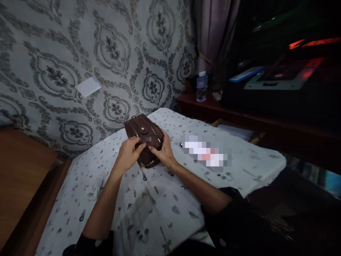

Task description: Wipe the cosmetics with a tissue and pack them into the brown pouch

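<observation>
A dark brown leather bag [131, 125] with gold zips and a round metal snap rests on the patterned bedsheet. My right hand [165, 153] wraps round its right side, the thumb lying on the front face. At the same face, the fingers and thumb of my left hand [128, 153] are pinched together against the bag. What small part lies between those fingertips is hard to make out. Just right of my right hand, a blurred-out flat object [204, 152] lies on the sheet.
Behind the bag rises a wall with damask paper and a white card-like piece [87, 87]. A water bottle [201, 87] stands on the dark red desk [186, 101], near a dark screen at right. A wooden board [23, 177] borders the bed on the left.
</observation>
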A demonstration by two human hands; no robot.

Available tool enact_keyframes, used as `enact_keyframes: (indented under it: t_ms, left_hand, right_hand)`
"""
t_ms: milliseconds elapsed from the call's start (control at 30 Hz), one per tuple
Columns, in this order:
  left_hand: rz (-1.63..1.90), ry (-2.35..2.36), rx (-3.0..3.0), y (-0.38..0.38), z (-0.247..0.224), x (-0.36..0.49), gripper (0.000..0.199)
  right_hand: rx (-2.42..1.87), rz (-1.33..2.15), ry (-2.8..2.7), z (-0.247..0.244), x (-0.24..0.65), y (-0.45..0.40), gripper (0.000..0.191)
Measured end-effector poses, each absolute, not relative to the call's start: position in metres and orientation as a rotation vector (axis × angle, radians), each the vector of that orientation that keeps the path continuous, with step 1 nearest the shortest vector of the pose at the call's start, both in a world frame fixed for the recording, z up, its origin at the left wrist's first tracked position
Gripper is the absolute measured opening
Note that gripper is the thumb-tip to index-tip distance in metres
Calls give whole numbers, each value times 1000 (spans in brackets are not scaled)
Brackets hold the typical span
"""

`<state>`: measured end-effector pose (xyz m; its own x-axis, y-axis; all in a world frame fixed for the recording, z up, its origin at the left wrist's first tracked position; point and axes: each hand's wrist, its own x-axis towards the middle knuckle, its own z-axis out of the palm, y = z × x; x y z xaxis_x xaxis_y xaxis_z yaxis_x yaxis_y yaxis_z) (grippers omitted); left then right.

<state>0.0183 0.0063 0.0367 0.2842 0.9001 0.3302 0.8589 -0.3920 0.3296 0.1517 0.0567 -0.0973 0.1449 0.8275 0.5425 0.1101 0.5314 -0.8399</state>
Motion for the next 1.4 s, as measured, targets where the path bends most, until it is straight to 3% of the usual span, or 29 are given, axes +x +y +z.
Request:
enact_keyframes:
  t_ms: [200,367,567,1000,1400]
  left_hand:
    - [551,1908,2629,3,42,37,4]
    - [519,1855,2810,12,40,64,33]
    - [617,1735,2747,34,35,72,13]
    - [1086,1582,2282,40,25,63,14]
    - [1097,1605,2300,37,21,66,17]
  right_hand:
    - [-807,813,-1289,-105,160,52,75]
    - [-771,847,-1253,-110,166,53,70]
    - [-707,862,-1232,-112,168,56,69]
    - [-672,903,-1129,-106,166,58,52]
    - [-680,881,-1113,-104,167,59,48]
